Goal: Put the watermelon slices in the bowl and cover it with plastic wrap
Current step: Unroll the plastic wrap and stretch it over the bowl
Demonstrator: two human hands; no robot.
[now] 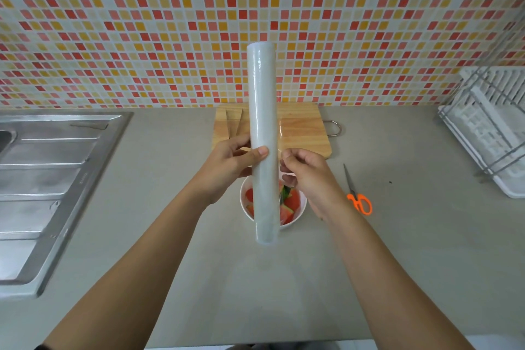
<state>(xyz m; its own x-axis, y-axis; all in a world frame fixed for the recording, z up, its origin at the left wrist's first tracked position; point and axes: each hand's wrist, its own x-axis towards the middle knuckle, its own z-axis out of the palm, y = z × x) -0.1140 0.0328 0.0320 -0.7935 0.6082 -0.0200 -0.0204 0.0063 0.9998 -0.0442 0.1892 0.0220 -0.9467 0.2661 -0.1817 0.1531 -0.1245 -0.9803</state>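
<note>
Logging status at this frame: the first half of the task looks done, since the watermelon slices (292, 202) lie inside the white bowl (303, 207), which stands on the grey tabletop (170, 207) just in front of the wooden cutting board (301, 128). I see no fruit on the board. The covering step is under way but not finished: no film lies across the bowl rim. My left hand (227, 167) grips the plastic wrap roll (262, 111) about its middle, thumb across the front, holding it roughly upright above the bowl so that it hides part of the fruit. My right hand (306, 173) is just beside the roll on its right, fingers curled and apparently pinching the film edge (280, 139), of which only a narrow strip shows free. Judged remaining: draw out a sheet, sever it, lay it over the bowl and press it to the rim. Orange-handled scissors (358, 199) lie on the tabletop to the right, untouched.
</note>
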